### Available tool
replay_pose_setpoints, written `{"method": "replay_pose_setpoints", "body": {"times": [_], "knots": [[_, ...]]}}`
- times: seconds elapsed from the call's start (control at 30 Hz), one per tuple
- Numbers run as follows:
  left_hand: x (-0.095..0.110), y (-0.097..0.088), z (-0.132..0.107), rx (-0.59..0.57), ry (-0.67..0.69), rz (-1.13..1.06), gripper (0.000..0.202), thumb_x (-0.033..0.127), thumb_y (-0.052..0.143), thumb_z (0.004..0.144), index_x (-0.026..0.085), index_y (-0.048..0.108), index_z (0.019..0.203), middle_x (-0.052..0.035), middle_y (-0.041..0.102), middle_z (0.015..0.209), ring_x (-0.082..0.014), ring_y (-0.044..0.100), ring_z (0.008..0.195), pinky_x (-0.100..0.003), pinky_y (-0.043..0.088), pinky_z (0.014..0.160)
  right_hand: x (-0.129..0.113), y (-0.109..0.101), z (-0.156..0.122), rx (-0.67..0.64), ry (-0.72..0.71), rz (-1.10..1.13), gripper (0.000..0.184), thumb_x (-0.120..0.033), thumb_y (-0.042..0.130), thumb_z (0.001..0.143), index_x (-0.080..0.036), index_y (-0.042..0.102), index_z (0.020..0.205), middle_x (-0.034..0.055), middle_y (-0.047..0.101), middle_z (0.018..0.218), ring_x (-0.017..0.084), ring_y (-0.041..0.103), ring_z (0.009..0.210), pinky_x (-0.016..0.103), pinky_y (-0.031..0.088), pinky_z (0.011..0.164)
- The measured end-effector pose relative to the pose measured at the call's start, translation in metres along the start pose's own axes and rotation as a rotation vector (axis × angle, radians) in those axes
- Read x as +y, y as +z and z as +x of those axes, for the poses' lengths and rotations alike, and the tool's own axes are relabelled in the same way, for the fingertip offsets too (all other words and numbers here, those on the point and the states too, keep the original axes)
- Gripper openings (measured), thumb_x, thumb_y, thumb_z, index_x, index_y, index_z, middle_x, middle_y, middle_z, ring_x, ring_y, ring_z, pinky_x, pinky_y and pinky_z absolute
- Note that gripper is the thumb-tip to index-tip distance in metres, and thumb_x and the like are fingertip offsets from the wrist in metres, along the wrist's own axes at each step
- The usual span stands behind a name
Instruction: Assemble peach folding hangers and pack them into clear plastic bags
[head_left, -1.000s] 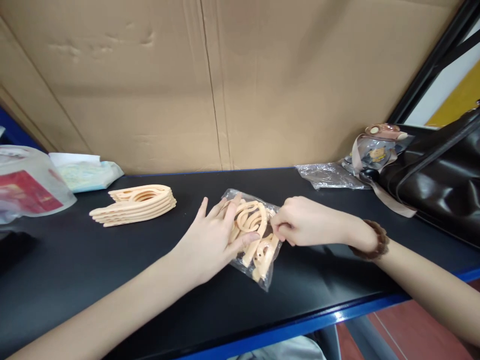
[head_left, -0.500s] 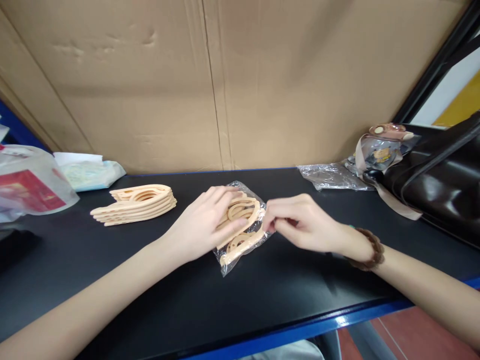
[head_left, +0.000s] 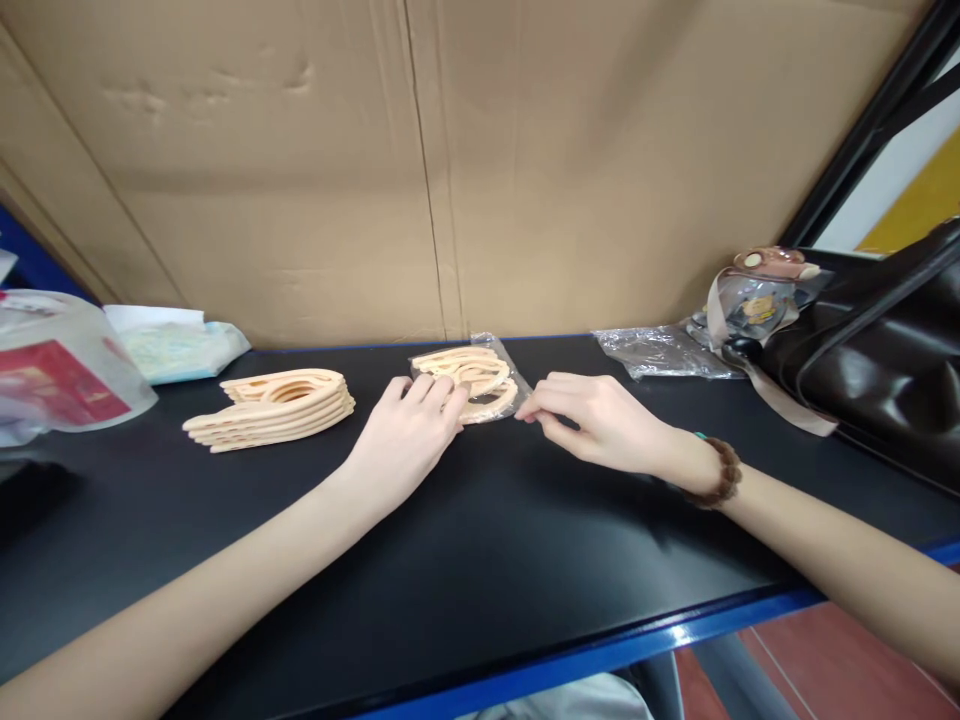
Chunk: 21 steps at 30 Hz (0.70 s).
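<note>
A clear plastic bag [head_left: 514, 362] with beige curved plastic pieces [head_left: 474, 372] inside lies flat near the back of the black table. My left hand [head_left: 412, 430] is closed at the bag's near left edge, its fingers curled and their tips partly hidden. On the other side, my right hand [head_left: 592, 420] pinches the bag's right corner between thumb and fingers. To the left of my left hand rests a stack of similar beige curved pieces [head_left: 274, 410], with loop-shaped openings.
Against the cardboard wall [head_left: 315, 180] at the back left stand a tissue pack [head_left: 184, 350] and a translucent container [head_left: 71, 360]. Flat plastic bags [head_left: 664, 352], a clear bottle with a strap [head_left: 757, 300] and a dark leather bag [head_left: 885, 350] occupy the right side.
The filled bag has moved away from me toward the back wall and turned. Both hands have moved with it; my left hand has gone from lying over the bag to its near left edge.
</note>
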<state>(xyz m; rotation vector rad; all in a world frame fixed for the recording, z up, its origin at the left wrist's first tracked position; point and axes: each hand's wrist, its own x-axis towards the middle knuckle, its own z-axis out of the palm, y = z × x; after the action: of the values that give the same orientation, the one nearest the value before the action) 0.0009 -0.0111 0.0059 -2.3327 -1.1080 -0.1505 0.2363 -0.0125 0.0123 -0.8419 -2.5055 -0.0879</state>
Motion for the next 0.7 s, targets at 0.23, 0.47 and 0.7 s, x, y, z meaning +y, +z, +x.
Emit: {"method": "replay_pose_setpoints", "body": {"times": [0.23,0.47,0.7], "knots": [[0.009,0.004,0.003,-0.073,-0.073,-0.089,0.034,0.030,0.037,0.096,0.008,0.063,0.097,-0.0163,0.066,0.095,-0.0283,0.064,0.087,-0.034,0.048,0.062,-0.018,0.016,-0.001,-0.214,-0.085,0.069,0.023,-0.016,0.043,0.093,-0.018,0.064,0.100,0.0035,0.066,0.093,0.015,0.060,0.083,0.026,0.044,0.073],[0.001,0.025,0.003,-0.051,-0.144,-0.241,0.057,0.047,0.038,0.095,0.007,0.044,0.135,-0.0199,0.049,0.140,-0.0324,0.050,0.124,-0.041,0.048,0.092,-0.029,0.028,0.002,-0.264,-0.093,0.094,0.024,-0.019,0.044,0.094,-0.017,0.061,0.112,0.0047,0.066,0.096,0.016,0.060,0.085,0.028,0.045,0.073],[-0.002,0.033,0.002,-0.044,-0.135,-0.275,0.063,0.049,0.036,0.095,0.005,0.038,0.140,-0.0198,0.044,0.144,-0.0316,0.041,0.133,-0.043,0.039,0.104,-0.024,0.023,-0.001,-0.282,-0.063,0.104,0.025,-0.023,0.045,0.095,-0.019,0.060,0.115,0.0046,0.065,0.101,0.016,0.061,0.086,0.029,0.046,0.075]]}}
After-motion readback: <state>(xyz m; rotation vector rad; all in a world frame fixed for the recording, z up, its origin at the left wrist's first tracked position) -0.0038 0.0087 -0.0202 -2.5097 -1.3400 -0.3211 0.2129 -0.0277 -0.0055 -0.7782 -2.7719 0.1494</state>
